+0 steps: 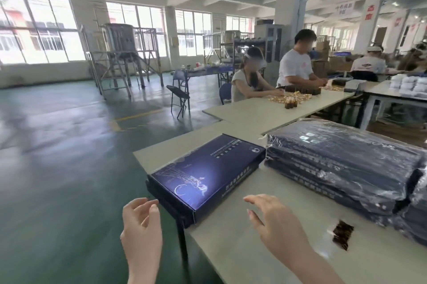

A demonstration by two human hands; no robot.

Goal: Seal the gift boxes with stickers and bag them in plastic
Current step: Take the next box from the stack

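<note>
Both empty: left hand loosely curled off the table edge, right hand spread above it, flanking the unbagged box at the corner, probably to pick it up; bagged stack alongside.

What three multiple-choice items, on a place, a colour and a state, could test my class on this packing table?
1. Where is the unbagged gift box?
A. On the table corner, left of the bagged stack.
B. On top of the stack.
C. On the floor.
2. What colour is its lid?
A. Red.
B. Dark blue.
C. White.
3. How are the left hand and right hand?
A. Both gripping the box.
B. One holding a bag.
C. Both open, holding nothing.
Answers: 1 A, it lies flat beside the plastic-wrapped stack; 2 B, the printed top is dark blue; 3 C, the fingers are relaxed, gripping nothing.
</note>
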